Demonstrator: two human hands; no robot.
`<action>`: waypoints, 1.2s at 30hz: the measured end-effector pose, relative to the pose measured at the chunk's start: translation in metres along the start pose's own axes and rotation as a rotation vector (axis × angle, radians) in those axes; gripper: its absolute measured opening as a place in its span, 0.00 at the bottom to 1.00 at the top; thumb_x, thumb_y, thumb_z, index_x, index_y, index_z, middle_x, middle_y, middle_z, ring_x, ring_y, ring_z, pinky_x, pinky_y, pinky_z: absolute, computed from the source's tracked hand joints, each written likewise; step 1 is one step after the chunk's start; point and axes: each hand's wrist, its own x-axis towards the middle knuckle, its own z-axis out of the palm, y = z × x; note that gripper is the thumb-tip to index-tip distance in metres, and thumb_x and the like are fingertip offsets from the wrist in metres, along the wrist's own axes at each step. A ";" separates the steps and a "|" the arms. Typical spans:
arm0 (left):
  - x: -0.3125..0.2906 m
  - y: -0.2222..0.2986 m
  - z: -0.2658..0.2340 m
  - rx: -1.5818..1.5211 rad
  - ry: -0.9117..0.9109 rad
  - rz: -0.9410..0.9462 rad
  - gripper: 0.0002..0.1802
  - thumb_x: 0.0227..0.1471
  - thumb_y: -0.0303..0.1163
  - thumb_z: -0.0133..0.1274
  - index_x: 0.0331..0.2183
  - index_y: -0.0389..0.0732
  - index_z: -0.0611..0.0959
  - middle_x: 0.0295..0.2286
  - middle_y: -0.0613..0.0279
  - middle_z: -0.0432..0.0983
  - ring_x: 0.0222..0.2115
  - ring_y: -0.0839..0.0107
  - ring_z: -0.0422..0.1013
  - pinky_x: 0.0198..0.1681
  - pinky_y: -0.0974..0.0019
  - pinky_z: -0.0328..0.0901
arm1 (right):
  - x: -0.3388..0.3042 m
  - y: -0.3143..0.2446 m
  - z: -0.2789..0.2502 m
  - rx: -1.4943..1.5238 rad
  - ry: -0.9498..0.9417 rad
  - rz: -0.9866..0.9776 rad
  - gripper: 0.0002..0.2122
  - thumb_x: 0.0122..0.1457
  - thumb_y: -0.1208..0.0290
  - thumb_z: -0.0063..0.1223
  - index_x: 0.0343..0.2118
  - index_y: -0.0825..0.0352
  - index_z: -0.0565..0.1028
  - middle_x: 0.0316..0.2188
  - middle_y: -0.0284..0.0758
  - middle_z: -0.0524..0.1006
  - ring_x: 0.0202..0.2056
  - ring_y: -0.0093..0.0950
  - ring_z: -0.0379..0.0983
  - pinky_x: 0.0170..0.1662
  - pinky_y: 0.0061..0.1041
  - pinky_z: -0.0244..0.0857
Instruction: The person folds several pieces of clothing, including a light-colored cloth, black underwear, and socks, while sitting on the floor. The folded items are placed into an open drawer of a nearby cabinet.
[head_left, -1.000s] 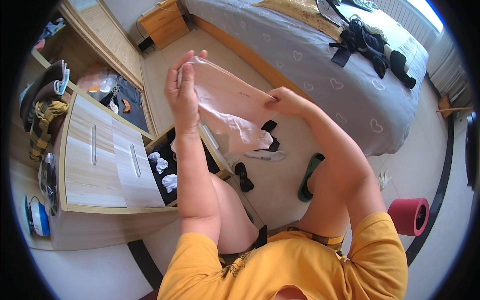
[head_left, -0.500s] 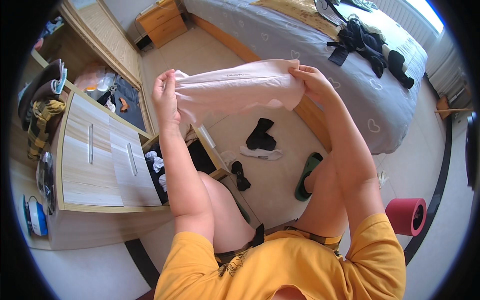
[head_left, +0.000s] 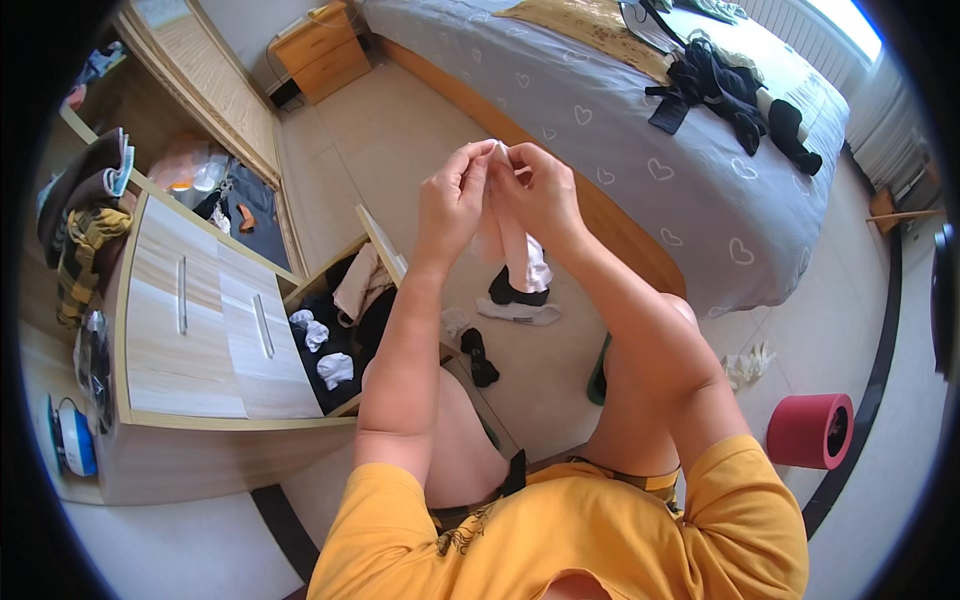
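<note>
Your left hand (head_left: 455, 200) and right hand (head_left: 540, 195) pinch soft pink cloth (head_left: 513, 240) at 12 o'clock; it hangs in limp folds. Wood-grain cabinet (head_left: 195, 360) at 9, hollow red cylinder (head_left: 797, 432) at 4.

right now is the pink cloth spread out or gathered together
Gathered, not spread: the pink cloth hangs in a narrow strip below the left hand and right hand, which pinch its top close together.
</note>
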 end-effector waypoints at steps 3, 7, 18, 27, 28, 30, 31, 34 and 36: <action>0.003 0.000 -0.004 -0.215 -0.002 -0.031 0.12 0.54 0.27 0.51 0.41 0.36 0.78 0.31 0.60 0.78 0.31 0.75 0.74 0.33 0.71 0.68 | 0.001 0.002 0.004 0.023 -0.083 -0.294 0.07 0.54 0.75 0.52 0.35 0.69 0.76 0.33 0.39 0.78 0.34 0.29 0.76 0.38 0.26 0.69; 0.005 -0.006 -0.022 -0.351 -0.042 -0.116 0.16 0.54 0.23 0.49 0.46 0.36 0.75 0.39 0.64 0.74 0.39 0.79 0.70 0.42 0.75 0.65 | 0.010 0.001 -0.005 0.274 -0.434 -0.300 0.12 0.56 0.82 0.48 0.44 0.68 0.74 0.38 0.35 0.76 0.43 0.25 0.72 0.47 0.25 0.66; 0.003 -0.001 -0.050 -0.597 -0.054 -0.053 0.15 0.54 0.18 0.44 0.45 0.37 0.75 0.37 0.64 0.75 0.37 0.80 0.69 0.43 0.78 0.62 | 0.029 0.044 -0.013 0.314 -0.472 0.203 0.20 0.47 0.72 0.59 0.45 0.71 0.72 0.33 0.34 0.76 0.39 0.26 0.72 0.47 0.24 0.64; 0.001 -0.029 -0.065 0.010 -0.155 -0.237 0.18 0.56 0.21 0.45 0.50 0.37 0.69 0.36 0.61 0.77 0.36 0.80 0.69 0.42 0.74 0.63 | 0.030 0.032 -0.027 0.337 -0.281 0.094 0.06 0.58 0.74 0.50 0.38 0.66 0.69 0.30 0.29 0.74 0.33 0.15 0.68 0.34 0.19 0.65; 0.000 -0.027 -0.064 -0.014 -0.154 -0.223 0.17 0.57 0.22 0.45 0.49 0.37 0.69 0.36 0.60 0.77 0.36 0.80 0.69 0.41 0.74 0.63 | 0.029 0.028 -0.025 0.380 -0.268 0.092 0.06 0.58 0.74 0.50 0.38 0.66 0.69 0.30 0.29 0.74 0.33 0.16 0.68 0.34 0.19 0.65; 0.001 -0.040 -0.063 -0.105 -0.103 -0.195 0.16 0.57 0.23 0.44 0.48 0.36 0.69 0.36 0.61 0.76 0.35 0.79 0.69 0.40 0.74 0.63 | 0.028 0.018 -0.022 0.467 -0.242 0.088 0.07 0.58 0.73 0.50 0.38 0.67 0.69 0.30 0.30 0.74 0.33 0.16 0.68 0.34 0.19 0.64; 0.002 -0.042 -0.060 -0.140 -0.099 -0.217 0.16 0.57 0.23 0.44 0.48 0.36 0.69 0.36 0.61 0.76 0.35 0.79 0.69 0.40 0.74 0.63 | 0.030 0.025 -0.025 0.287 -0.240 0.068 0.07 0.58 0.73 0.51 0.38 0.67 0.69 0.30 0.30 0.74 0.33 0.17 0.68 0.34 0.19 0.65; 0.002 -0.046 -0.053 -0.240 -0.092 -0.258 0.17 0.57 0.23 0.44 0.49 0.36 0.67 0.36 0.63 0.75 0.37 0.78 0.69 0.42 0.74 0.63 | 0.034 0.036 -0.029 0.077 -0.230 0.066 0.08 0.57 0.71 0.52 0.37 0.67 0.70 0.28 0.31 0.74 0.33 0.18 0.69 0.34 0.21 0.65; 0.004 -0.046 -0.056 -0.392 -0.064 -0.353 0.19 0.55 0.24 0.46 0.50 0.37 0.66 0.37 0.63 0.74 0.39 0.77 0.69 0.44 0.73 0.62 | 0.025 0.007 -0.025 0.356 -0.226 0.136 0.09 0.56 0.70 0.53 0.36 0.68 0.70 0.28 0.32 0.75 0.32 0.19 0.70 0.34 0.22 0.65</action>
